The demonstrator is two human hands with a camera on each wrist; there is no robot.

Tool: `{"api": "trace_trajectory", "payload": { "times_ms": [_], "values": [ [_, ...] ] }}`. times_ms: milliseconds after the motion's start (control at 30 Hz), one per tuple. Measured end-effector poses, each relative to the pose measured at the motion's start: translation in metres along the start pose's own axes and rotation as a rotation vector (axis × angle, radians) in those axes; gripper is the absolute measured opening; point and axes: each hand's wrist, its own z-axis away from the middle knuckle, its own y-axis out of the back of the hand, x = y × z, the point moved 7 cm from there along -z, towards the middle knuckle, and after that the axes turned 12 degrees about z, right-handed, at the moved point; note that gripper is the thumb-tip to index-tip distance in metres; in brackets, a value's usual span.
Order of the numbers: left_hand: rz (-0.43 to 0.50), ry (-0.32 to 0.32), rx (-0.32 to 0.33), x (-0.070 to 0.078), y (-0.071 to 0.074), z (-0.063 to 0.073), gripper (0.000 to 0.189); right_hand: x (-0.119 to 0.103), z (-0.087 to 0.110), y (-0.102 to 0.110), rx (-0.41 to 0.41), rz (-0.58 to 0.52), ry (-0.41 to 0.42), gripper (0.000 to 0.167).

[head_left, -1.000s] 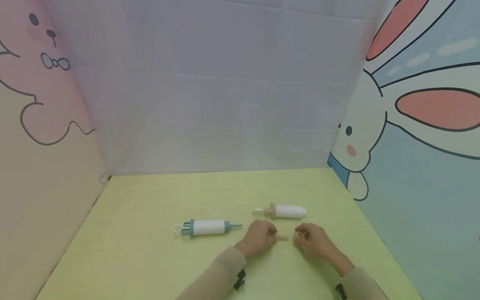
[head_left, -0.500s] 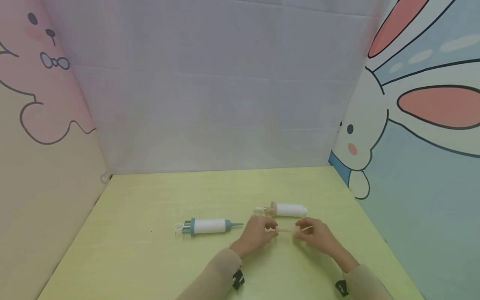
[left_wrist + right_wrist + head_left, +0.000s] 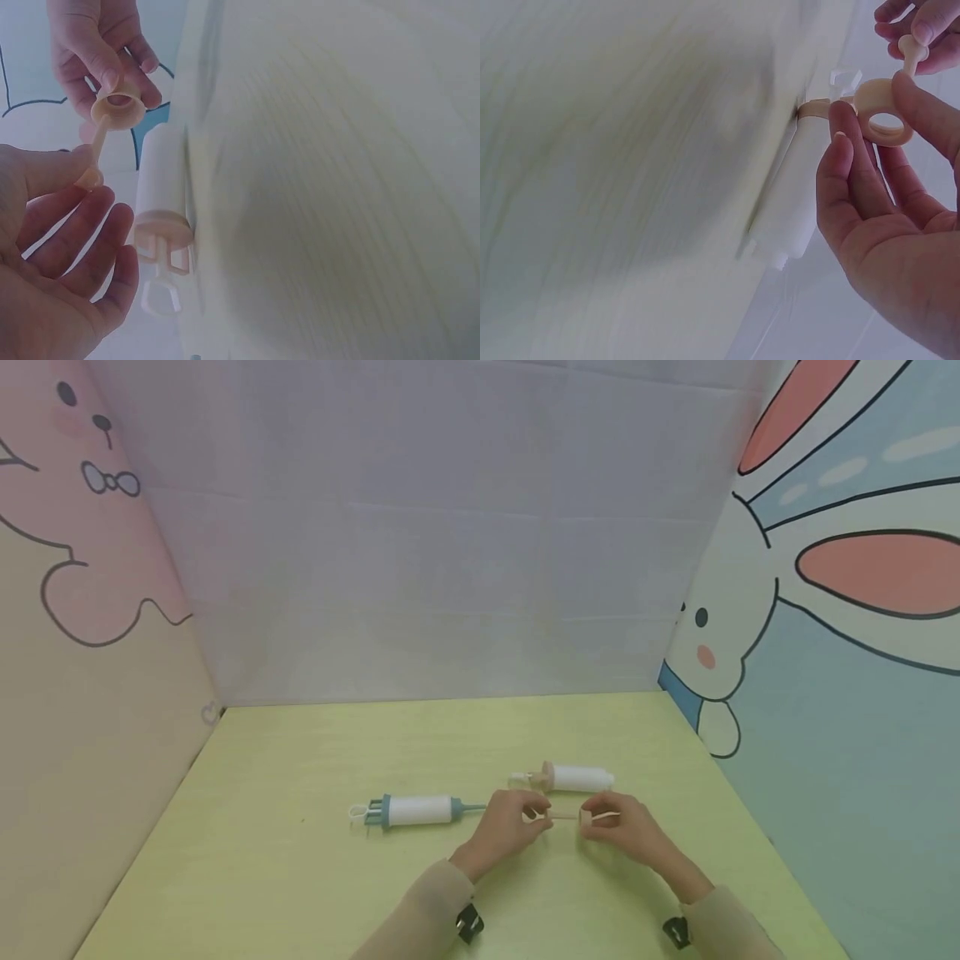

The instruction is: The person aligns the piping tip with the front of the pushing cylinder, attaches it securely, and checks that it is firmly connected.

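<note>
Between finger and thumb, my left hand (image 3: 504, 822) pinches the rounded end of a thin beige stick (image 3: 98, 142). The stick's other end reaches a hollow beige ring-shaped cap (image 3: 585, 821), gripped by my right hand (image 3: 626, 827). In the right wrist view the cap (image 3: 874, 97) shows a round opening, with the stick (image 3: 913, 60) rising from it toward the left hand. I cannot tell whether stick and cap are one piece. Just behind both hands lies a white toy syringe (image 3: 581, 778) with a beige collar and a clear looped plunger end.
Left of the hands lies a second toy syringe (image 3: 420, 811), white with teal ends and a narrow teal tip; the left hand overlaps the tip in the head view. A pale yellow tabletop (image 3: 300, 877) lies beneath, with a white cloth (image 3: 435, 568) behind and cartoon-printed panels (image 3: 862, 735) at the sides.
Both hands have moved slightly away from the person, with the stick and cap between them. The left hand has shifted a little left, and the right hand has edged left since half a second ago.
</note>
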Motion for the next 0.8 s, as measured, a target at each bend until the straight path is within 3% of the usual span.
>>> {"api": "trace_trajectory", "payload": {
  "times_ms": [267, 433, 800],
  "values": [
    [0.036, 0.006, 0.004, 0.005, -0.002, 0.003, 0.020, -0.008, -0.003, -0.010, -0.018, 0.000, 0.016, 0.030],
    [0.021, 0.005, 0.018, 0.006, -0.001, 0.004, 0.019, -0.012, -0.007, -0.015, -0.036, -0.035, 0.039, 0.028],
    [0.021, 0.004, 0.030, 0.005, -0.002, 0.004, 0.016, -0.021, -0.012, -0.019, -0.026, -0.003, 0.079, 0.034]
  ]
}}
